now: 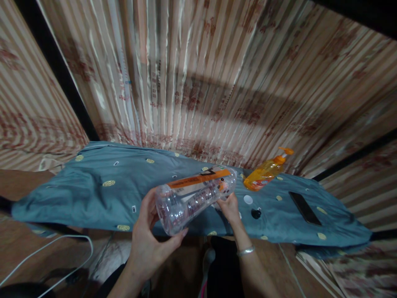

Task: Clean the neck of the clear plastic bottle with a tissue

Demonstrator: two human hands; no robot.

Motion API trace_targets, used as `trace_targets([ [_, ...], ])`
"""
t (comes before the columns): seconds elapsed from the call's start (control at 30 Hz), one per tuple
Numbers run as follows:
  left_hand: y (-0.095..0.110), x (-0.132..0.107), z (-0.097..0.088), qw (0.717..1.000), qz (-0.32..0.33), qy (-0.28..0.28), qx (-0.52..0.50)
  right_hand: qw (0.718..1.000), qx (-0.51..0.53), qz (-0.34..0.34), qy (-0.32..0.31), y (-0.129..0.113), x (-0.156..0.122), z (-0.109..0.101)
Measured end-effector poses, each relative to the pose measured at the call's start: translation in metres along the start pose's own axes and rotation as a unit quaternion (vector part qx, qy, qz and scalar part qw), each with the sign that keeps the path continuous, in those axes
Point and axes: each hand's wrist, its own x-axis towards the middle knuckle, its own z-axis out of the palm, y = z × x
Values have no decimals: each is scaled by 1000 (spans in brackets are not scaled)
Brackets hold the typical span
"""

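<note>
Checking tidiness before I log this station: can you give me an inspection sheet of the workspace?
Surface: blue dotted cloth, rumpled at the edges.
Job's things: clear bottle, orange label, held sideways.
Clutter: orange pump bottle, black phone, white cap, small black object, all on the cloth.
Grippers: left hand around the bottle's base; right hand at its far end.
Cables: white cable on the floor, left.
Surroundings: striped curtain behind.

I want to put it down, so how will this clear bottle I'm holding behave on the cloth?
Probably light: the clear bottle looks empty. Laid sideways, its round body may roll, though the soft cloth might slow it.
</note>
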Motion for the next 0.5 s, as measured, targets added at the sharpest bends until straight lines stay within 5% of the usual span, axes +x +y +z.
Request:
trace_targets([
  [0.5, -5, -1, -2, 1000, -2, 12, -1, 999, -27, 20, 8, -6, -1, -1],
])
